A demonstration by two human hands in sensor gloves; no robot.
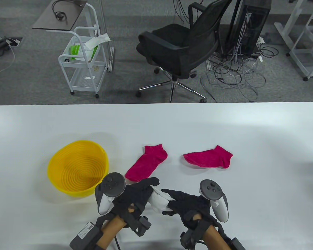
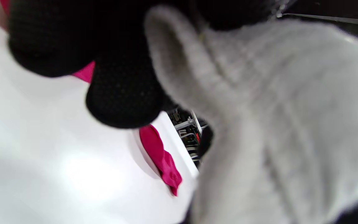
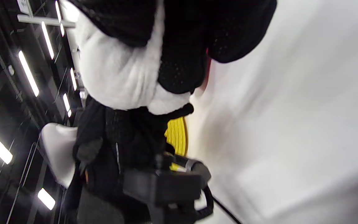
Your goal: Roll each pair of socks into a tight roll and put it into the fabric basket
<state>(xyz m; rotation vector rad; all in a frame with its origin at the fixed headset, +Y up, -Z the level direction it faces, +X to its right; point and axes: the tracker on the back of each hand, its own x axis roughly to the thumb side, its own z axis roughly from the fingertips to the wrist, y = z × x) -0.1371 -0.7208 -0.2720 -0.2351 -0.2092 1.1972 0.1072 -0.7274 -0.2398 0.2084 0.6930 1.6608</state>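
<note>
Both the left hand (image 1: 135,195) and the right hand (image 1: 187,204) grip a white sock roll (image 1: 157,200) just right of the yellow basket (image 1: 53,166). Keeping the wrap tight before the drop would likely stop it unrolling; two pink socks (image 1: 148,162) wait beyond.

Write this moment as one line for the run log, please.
stage: rolling white socks | left hand: holds socks | right hand: holds socks | basket: empty | pink socks: flat on table
</note>
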